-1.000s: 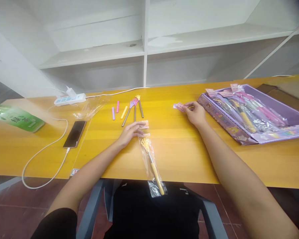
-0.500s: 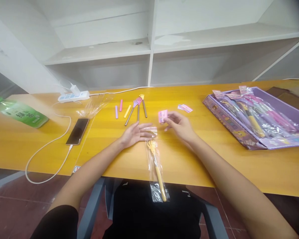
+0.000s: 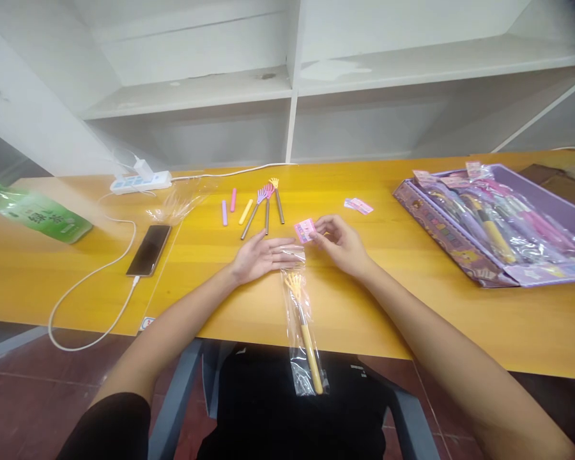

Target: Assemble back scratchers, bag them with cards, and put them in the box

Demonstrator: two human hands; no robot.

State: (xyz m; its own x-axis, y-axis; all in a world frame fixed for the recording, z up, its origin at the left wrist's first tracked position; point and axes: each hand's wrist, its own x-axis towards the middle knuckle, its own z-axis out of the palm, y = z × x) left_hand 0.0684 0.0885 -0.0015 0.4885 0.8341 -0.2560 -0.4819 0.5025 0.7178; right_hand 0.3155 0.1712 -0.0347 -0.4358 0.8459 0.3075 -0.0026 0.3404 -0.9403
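Between thumb and fingers, my right hand (image 3: 341,244) pinches a small pink printed card (image 3: 305,230), just above the mouth of a clear plastic bag (image 3: 294,358). My left hand (image 3: 263,257) is open, palm up, its stretched fingers at the bag's top end; whether they are inside the flap I cannot tell. In the bag lies a back scratcher (image 3: 307,345) with a yellow claw head, metal shaft and yellow handle. Its handle end hangs over the table's near edge. More cards (image 3: 359,206) lie on the table beyond my right hand.
Back scratcher heads on metal shafts (image 3: 267,207) and loose coloured handles (image 3: 245,212) lie beyond my left hand. At right stands a purple display box (image 3: 455,246) with bagged back scratchers. Leftward are a phone (image 3: 148,250) on a cable, a power strip (image 3: 141,183) and a green bottle (image 3: 41,214).
My right hand has come left from the pile of cards with one pink card, which now tilts over the bag's mouth. My left hand's fingers have straightened at the bag's top.
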